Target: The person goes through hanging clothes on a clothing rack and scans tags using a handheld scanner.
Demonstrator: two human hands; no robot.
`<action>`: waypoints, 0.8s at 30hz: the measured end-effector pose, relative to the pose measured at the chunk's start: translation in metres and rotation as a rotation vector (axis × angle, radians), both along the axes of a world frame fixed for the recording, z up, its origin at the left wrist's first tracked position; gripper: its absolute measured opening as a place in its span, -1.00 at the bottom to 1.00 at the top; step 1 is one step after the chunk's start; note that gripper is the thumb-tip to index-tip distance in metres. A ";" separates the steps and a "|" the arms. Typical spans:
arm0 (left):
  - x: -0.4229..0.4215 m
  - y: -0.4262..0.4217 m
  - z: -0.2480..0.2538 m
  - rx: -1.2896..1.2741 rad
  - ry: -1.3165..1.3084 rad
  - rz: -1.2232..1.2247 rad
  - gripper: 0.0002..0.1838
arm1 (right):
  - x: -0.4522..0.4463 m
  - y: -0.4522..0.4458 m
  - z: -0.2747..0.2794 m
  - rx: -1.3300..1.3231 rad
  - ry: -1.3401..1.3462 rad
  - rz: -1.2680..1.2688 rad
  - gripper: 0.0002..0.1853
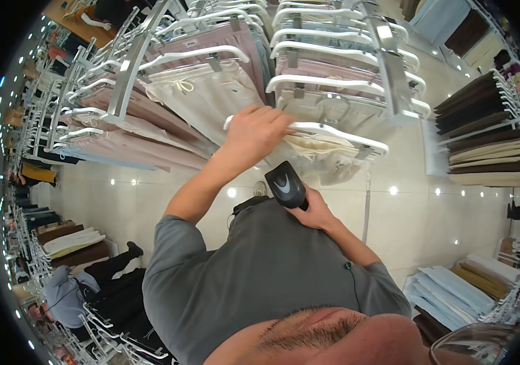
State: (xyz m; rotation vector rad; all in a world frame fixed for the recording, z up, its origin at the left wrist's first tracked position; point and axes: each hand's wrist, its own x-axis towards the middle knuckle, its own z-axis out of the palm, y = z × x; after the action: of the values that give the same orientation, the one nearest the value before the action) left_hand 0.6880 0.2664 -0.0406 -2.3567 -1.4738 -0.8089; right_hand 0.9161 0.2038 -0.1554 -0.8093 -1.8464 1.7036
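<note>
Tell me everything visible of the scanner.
The scanner is black, apparently plastic, with a broad head bearing a pale curved mark and a narrower handle. The right hand grips the handle, mostly hiding it. The head angles up and left in view, beyond the shirt, with nothing visibly touching it.

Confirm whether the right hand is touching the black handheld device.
Touching: the head view shows the right hand closed around the lower end of the black handheld device, no gap between them.
</note>
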 end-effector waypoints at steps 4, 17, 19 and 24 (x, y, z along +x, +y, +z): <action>-0.068 -0.018 -0.003 0.050 -0.048 0.037 -0.76 | -0.029 -0.006 0.004 0.026 -0.018 0.027 -0.49; -0.253 -0.066 0.056 0.236 0.046 0.308 -0.68 | -0.115 -0.008 0.027 0.096 0.178 0.193 -0.46; -0.275 -0.064 0.056 0.323 0.116 0.268 -0.69 | -0.128 -0.010 0.028 0.087 0.203 0.177 -0.46; -0.288 -0.062 0.060 0.273 0.096 0.184 -0.74 | -0.155 -0.009 0.024 0.261 0.279 0.152 -0.28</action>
State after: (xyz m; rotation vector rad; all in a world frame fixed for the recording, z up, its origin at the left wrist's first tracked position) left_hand 0.4003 0.2047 0.0192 -2.0000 -1.4162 -0.7831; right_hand 0.7610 0.1952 -0.1313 -0.3163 -1.9170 1.5289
